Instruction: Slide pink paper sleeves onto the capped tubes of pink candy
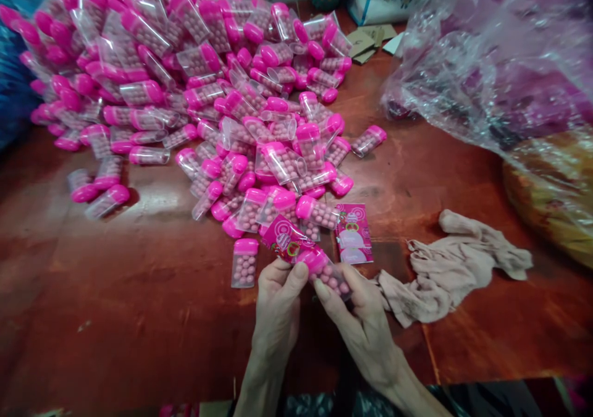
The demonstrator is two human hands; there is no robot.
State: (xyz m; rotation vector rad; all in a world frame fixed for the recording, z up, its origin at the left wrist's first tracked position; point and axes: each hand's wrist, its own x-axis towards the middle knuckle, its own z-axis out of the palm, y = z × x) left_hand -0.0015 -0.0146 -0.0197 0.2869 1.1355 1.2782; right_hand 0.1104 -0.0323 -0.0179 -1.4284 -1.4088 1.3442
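Note:
A printed pink sleeve is pinched in my left hand, its lower end against the cap of a small clear container. My right hand grips that container, which holds pink balls and tilts down to the right. Whether the sleeve goes around the cap is hard to tell. Just left of my hands one capped container lies alone on the table. Flat printed sleeves lie right behind my right hand. A large heap of pink-capped containers spreads beyond, its near edge close to the sleeve.
A crumpled beige cloth lies on the red-brown table to the right. Clear plastic wrapping covers the back right, over a yellow-brown bundle. Cardboard pieces and a white bag are at the back.

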